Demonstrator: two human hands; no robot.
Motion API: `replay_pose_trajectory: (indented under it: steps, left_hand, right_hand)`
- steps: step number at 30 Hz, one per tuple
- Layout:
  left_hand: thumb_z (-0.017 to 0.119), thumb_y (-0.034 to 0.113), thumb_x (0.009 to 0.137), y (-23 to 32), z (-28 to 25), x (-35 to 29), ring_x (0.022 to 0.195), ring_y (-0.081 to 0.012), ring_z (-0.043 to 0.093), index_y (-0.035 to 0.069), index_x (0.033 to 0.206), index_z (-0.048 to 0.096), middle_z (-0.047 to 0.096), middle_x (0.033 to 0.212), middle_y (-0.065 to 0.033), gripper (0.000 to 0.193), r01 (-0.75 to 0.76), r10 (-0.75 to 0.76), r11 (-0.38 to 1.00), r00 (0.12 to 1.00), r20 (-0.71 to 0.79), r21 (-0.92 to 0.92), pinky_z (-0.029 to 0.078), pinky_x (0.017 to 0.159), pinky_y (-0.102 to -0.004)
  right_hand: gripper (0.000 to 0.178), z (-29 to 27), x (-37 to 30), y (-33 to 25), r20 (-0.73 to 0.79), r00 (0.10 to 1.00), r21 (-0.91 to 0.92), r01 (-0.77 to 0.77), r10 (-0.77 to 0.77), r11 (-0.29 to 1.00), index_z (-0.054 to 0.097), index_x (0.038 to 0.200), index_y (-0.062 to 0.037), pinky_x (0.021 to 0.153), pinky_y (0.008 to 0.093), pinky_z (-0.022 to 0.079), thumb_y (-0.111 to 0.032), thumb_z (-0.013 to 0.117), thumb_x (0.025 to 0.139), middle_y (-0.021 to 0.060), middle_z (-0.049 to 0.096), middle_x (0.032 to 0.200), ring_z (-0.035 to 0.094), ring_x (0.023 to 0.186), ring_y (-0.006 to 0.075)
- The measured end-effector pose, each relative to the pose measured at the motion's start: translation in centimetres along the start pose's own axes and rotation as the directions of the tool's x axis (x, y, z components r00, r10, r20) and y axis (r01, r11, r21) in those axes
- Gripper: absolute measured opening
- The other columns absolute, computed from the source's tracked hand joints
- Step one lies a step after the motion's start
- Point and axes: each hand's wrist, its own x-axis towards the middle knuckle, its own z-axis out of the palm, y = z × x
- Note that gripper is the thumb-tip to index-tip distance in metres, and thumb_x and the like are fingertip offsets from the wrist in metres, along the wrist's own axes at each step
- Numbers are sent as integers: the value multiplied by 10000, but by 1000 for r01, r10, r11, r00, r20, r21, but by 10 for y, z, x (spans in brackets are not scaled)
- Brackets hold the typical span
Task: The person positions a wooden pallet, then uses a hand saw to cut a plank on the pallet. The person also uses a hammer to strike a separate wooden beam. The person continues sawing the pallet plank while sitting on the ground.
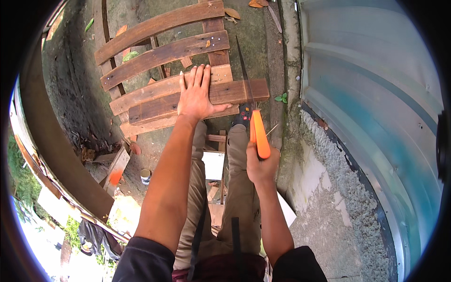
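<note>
A dark wooden plank [162, 107] lies across the slats of a wooden pallet [164, 61], its right end sticking out past the pallet's edge. My left hand [196, 94] presses flat on the plank with the fingers spread. In my right hand [263, 164] is the orange handle of a handsaw [260, 136]. The saw's dark, narrow blade points away from me and crosses the plank near its right end. Whether the teeth have cut into the wood cannot be made out.
A blue-grey corrugated metal sheet [366, 94] and a rough concrete ledge [324, 202] run along the right. Below left of the pallet stand a small can [145, 176] and a board with orange paint [115, 171]. Dry leaves [232, 13] lie on the ground.
</note>
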Motion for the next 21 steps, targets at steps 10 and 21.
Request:
replay_pose_trajectory:
  steps: [10,21]
  left_hand:
    - [689,885,662,-2,3,-2,1570,-314,215,45,1652,185,279,1671,-134,1392,0,0,1000,1000,-6,16,92,1289,-611]
    - [665,904,655,0,1,-4,1574,-319,206,42,1655,180,285,1671,-143,1407,19,-20,999,999,32,39,105,1285,-609]
  right_hand:
    - [87,-65,-100,7,115,993,-55,10,-4,998,633,767,18,531,325,440,-4,605,846,56,562,602,567,537,153]
    - [87,-61,-93,16,129,992,-55,19,-12,998,641,799,4,543,327,452,-34,605,868,79,549,603,578,538,171]
